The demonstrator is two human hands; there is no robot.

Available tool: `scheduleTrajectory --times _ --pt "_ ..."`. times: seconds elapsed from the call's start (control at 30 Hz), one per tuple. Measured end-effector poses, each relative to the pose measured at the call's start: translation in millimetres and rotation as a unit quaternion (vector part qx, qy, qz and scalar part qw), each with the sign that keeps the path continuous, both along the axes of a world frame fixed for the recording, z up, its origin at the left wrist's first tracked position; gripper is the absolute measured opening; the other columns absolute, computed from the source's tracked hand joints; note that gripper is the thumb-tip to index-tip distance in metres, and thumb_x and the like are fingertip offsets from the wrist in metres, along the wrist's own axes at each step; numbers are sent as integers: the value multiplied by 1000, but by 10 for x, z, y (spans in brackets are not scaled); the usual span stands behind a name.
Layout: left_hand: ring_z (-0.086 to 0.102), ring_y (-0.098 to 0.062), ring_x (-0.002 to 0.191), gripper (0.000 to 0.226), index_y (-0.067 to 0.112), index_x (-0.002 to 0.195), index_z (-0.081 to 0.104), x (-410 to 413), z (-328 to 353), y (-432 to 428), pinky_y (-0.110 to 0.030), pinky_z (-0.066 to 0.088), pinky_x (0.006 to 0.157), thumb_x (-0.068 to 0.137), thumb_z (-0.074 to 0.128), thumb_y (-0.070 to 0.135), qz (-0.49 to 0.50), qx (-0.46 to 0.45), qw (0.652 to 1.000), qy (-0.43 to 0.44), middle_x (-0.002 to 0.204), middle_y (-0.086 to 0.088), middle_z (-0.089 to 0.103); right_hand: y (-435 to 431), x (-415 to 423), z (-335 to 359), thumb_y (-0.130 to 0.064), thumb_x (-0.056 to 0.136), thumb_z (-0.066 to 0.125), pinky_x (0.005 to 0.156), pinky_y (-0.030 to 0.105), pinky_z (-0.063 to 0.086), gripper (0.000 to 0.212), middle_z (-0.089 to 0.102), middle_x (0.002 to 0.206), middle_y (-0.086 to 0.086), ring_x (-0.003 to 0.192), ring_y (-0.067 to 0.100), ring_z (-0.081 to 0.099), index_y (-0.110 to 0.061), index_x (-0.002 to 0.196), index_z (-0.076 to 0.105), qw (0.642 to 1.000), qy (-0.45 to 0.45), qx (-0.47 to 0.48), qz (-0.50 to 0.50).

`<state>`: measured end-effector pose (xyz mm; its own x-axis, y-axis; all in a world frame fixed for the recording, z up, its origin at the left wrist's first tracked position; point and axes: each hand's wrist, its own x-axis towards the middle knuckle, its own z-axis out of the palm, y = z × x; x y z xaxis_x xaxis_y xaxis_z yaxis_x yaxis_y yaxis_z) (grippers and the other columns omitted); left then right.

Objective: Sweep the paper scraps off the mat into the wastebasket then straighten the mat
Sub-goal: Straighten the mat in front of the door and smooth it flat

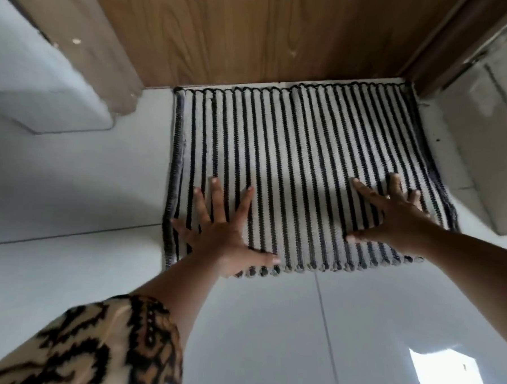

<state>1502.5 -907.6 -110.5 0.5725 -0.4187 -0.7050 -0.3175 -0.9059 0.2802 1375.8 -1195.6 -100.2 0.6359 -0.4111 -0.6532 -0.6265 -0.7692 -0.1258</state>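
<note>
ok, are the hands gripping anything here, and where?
Nothing is gripped. Left hand and right hand lie flat, fingers spread, pressing on the mat near its front edge.

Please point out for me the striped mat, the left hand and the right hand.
striped mat (292,152): head view, bare middle of the weave.
left hand (223,234): head view, back of the hand.
right hand (391,219): head view, back of the hand.

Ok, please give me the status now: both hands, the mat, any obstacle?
Left hand, right hand: open, flat on striped mat. No scraps visible. Far edge against wooden door. Nothing in the way.
</note>
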Motion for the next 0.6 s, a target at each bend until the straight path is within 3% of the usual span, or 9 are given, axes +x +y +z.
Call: scheduleTrajectory --times 0.17,0.6 --pt "-53 -33 127 135 63 126 -38 124 81 -212 -76 -13 102 42 64 89 24 34 999 6 132 3 -63 -246 212 -41 -82 51 70 105 80 5 120 -39 156 1 142 52 -22 -75 132 -18 1000 -20 5 15" --pt "-56 -32 124 137 61 128 -38 225 170 -303 -75 -15 103 40 63 90 31 80 996 34 131 -1 -64 -228 227 -74 -79 60 69 110 75 0 118 -47 151 1 140 49 -31 -72 134 -22 1000 -14 12 13"
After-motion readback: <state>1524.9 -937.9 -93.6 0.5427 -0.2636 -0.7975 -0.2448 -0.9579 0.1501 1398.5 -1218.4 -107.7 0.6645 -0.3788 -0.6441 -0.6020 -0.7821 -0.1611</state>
